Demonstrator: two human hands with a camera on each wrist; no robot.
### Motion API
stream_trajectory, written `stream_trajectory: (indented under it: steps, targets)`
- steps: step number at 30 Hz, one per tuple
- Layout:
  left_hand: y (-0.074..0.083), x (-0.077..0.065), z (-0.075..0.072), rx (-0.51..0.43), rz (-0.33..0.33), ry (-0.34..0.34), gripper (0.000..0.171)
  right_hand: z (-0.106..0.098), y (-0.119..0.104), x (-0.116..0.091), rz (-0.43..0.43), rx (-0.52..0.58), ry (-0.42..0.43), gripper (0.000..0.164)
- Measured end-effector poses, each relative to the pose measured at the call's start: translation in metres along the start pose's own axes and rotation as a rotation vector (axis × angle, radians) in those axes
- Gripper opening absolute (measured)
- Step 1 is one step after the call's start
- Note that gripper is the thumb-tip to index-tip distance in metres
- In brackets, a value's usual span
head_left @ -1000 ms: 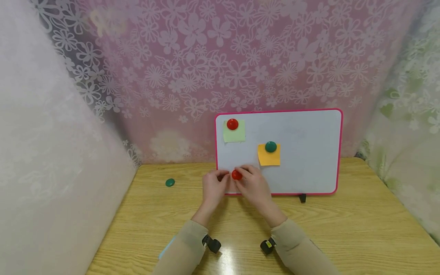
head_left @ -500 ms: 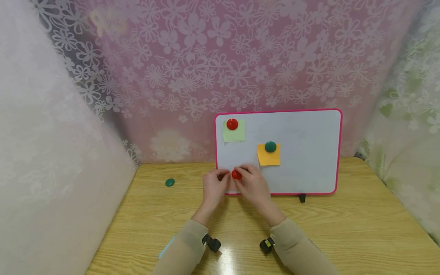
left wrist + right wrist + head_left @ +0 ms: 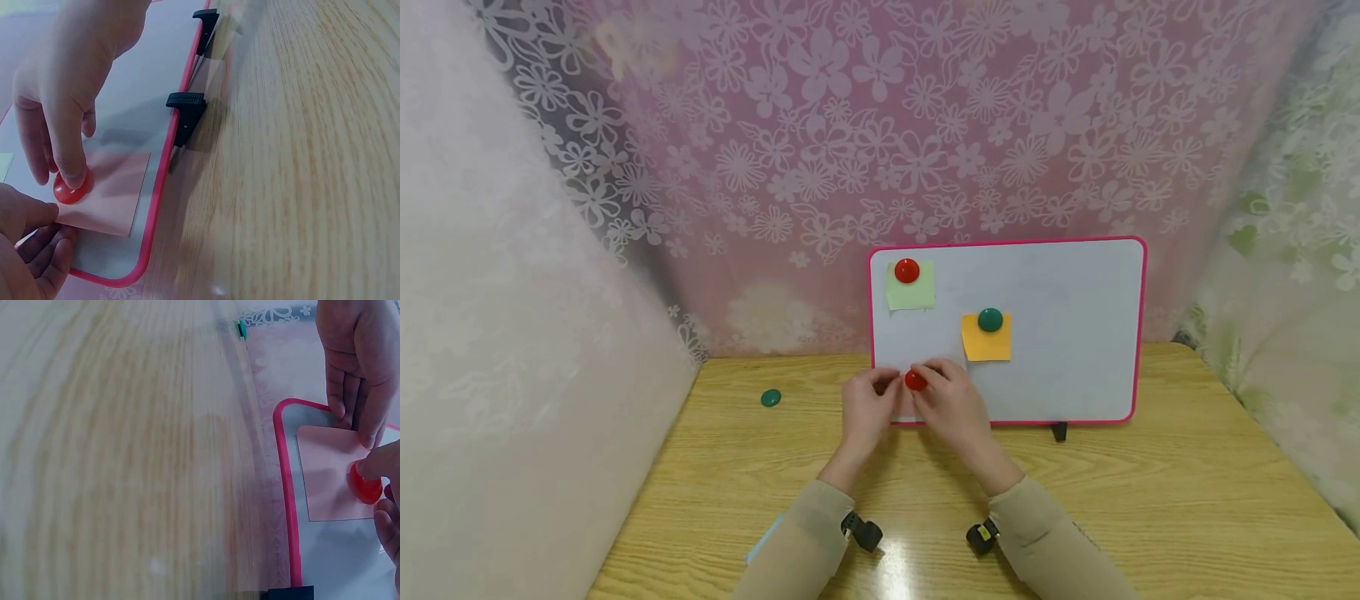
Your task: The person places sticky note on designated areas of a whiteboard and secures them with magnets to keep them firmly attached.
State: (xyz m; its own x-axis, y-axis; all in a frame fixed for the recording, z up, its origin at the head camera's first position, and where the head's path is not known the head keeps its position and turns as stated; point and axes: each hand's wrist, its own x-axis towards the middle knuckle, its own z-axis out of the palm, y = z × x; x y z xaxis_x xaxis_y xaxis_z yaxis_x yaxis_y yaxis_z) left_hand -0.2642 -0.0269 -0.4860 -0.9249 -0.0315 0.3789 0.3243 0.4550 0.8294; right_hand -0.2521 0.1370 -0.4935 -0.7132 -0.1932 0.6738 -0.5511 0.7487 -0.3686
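A whiteboard (image 3: pixel 1071 350) with a pink frame leans at the back of the table. On its lower left lies a pink sticky note (image 3: pixel 119 200), mostly covered by the hands in the head view. My right hand (image 3: pixel 953 404) holds a round red magnet (image 3: pixel 70 187) against this note, with a fingertip on its dome. My left hand (image 3: pixel 868 404) pinches the note's edge beside the magnet, thumb on the paper in the left wrist view. Higher on the board, a red magnet (image 3: pixel 907 271) sits on a green note (image 3: pixel 917 297), and a green magnet (image 3: pixel 990 320) on an orange note (image 3: pixel 988 348).
A loose green magnet (image 3: pixel 771 397) lies on the wooden table (image 3: pixel 700 483), left of the board. Something light blue (image 3: pixel 765 538) shows partly from under the left sleeve. Black feet (image 3: pixel 187 115) support the board's lower edge. A flowered curtain (image 3: pixel 820 167) hangs behind.
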Motion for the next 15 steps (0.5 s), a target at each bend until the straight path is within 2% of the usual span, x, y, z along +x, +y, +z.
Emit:
stream_trajectory:
  steps: [10, 15]
  targets:
    - [-0.0023, -0.0019, -0.0009, -0.003, 0.042, 0.018, 0.007, -0.0026, -0.0042, -0.0019, -0.006, 0.021, 0.024, 0.035]
    - [-0.0046, -0.0025, -0.0004, -0.024, 0.033, 0.027, 0.007, -0.0023, -0.0044, -0.0033, -0.015, 0.016, 0.033, 0.034]
